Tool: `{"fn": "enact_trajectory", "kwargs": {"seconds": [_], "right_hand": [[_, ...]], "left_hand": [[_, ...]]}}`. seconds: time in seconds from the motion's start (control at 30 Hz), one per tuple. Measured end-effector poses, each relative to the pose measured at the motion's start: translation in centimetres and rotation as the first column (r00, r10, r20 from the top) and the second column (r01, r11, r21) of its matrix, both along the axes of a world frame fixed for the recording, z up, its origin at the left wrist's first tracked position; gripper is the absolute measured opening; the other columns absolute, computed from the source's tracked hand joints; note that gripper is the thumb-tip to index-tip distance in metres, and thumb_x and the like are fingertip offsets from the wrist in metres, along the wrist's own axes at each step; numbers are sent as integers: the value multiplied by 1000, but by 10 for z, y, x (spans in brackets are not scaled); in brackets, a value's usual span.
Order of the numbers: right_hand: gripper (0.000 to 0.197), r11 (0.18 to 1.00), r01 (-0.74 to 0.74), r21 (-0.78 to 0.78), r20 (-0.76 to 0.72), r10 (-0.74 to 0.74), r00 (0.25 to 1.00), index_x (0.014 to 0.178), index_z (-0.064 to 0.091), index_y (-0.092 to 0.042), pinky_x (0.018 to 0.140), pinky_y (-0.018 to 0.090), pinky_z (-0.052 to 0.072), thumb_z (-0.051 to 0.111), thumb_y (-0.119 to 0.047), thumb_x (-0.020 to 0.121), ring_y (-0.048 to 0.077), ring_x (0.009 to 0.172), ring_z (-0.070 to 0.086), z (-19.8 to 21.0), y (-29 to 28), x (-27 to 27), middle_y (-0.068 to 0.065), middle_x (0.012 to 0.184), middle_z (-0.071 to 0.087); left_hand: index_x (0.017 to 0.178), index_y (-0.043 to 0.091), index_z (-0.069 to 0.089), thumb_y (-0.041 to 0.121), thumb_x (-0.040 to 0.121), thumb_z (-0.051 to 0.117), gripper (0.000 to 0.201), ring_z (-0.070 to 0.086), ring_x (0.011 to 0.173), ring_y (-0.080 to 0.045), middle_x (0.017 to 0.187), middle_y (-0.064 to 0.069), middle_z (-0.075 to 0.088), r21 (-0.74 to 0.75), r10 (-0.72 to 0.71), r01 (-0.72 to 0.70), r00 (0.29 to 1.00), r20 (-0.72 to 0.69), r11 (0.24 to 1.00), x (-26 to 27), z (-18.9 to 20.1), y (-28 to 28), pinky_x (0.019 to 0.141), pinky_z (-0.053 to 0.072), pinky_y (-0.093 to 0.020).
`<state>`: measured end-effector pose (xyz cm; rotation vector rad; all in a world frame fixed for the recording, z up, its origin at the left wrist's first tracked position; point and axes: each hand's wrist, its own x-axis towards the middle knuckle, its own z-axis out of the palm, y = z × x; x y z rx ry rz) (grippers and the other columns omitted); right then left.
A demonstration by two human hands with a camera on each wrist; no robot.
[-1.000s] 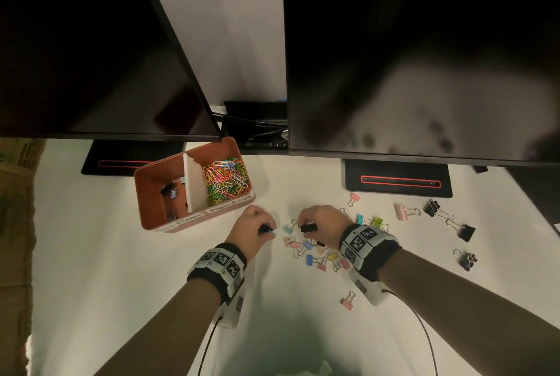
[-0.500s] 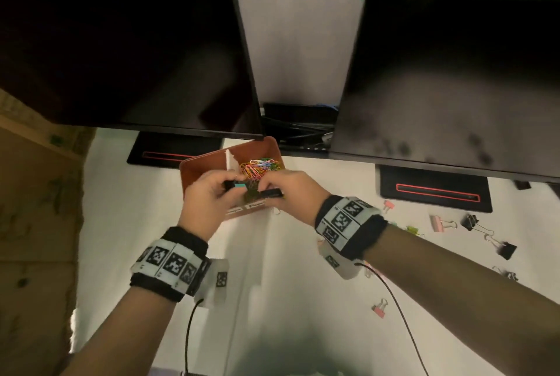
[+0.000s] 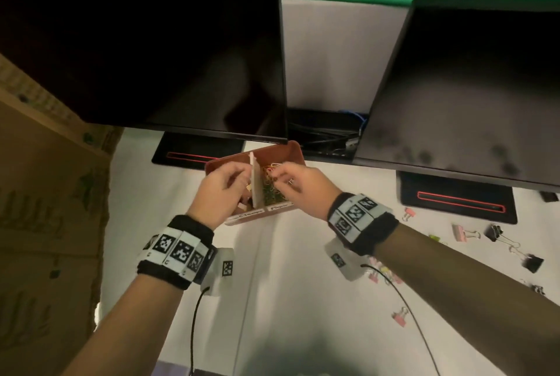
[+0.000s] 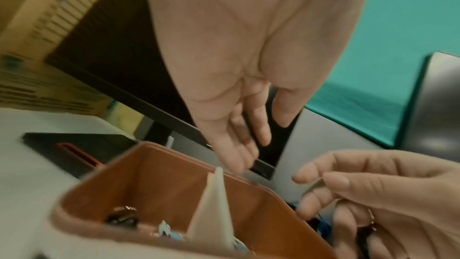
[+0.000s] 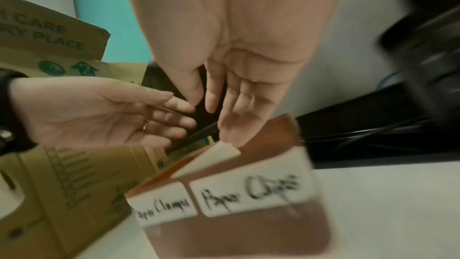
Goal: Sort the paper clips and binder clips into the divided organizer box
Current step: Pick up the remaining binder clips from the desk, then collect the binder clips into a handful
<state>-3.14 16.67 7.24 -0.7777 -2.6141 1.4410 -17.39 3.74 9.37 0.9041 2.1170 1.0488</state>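
Where empty hands (image 3: pixel 257 185) hover, organizer box (image 3: pixel 292 153) beneath.

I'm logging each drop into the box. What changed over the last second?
Both hands went from the loose binder clips on the table up over the organizer box, each carrying a small clip. Now the left hand and right hand hang open there, the clips let go. The box stayed put; other clips stayed on the table.
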Motion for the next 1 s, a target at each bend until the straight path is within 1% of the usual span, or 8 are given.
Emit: {"fn": "enact_trajectory", "kwargs": {"seconds": [0.1,0.2,0.3,0.4,0.57,0.77,0.83,1.0], "right_hand": [[23,990,26,136,110,-41,993,113,57,-25,74,23,46,55,-30,90,10,74,56,-16,21,64,-8,99,60],[35,973,61,224,296,-127,946,119,53,-28,84,25,46,59,-37,86,9,91,52,-33,38,129,-4,111,55],[57,956,115,271,449,-231,863,127,43,-32,98,34,43,66,-48,77,18,117,45,-48,50,181,-2,130,45],[71,945,177,276,504,-300,810,131,38,-34,103,46,39,66,-58,71,21,123,41,-57,56,212,-1,137,38],[82,967,156,201,505,-239,830,135,33,-33,105,44,37,65,-65,67,22,126,38,-68,63,223,-2,141,34],[98,983,-37,179,503,-60,862,137,30,-37,102,45,40,63,-77,54,23,122,39,-76,51,201,0,138,34],[96,971,-113,209,507,-9,862,136,31,-38,100,45,41,64,-77,54,24,118,38,-80,42,192,2,132,36],[59,960,-161,228,484,31,875,124,47,-31,92,39,44,68,-51,72,26,109,38,-89,29,178,5,118,39]], "left_hand": [[105,24,63,25,90,57,17,60,96,-2,104,9,65,9,-199,199,980,-6,980,37,-9,15,82,49,-18],[108,27,60,26,86,62,22,57,96,1,108,11,58,-15,-365,365,931,1,931,82,-23,34,77,46,-7],[118,28,54,30,80,68,40,50,108,-8,121,7,47,-109,-507,501,861,-38,859,122,-49,51,91,47,-23],[128,31,45,37,72,75,64,31,130,-17,141,2,30,-275,-589,564,808,-8,778,152,-80,61,110,32,-34],[131,32,41,35,67,77,74,21,134,-24,149,2,16,-506,-719,588,688,-98,631,171,-109,62,112,29,-39],[116,22,57,16,72,75,48,36,111,-11,124,5,35,-377,-631,566,774,-64,733,170,-117,58,102,34,-19],[109,16,62,9,73,73,38,45,106,-12,114,5,39,-317,-597,557,801,-37,768,169,-117,57,100,41,-25],[97,14,65,5,74,72,26,52,89,-13,99,4,42,-270,-514,495,858,-1,826,169,-120,56,81,42,-10]]}}
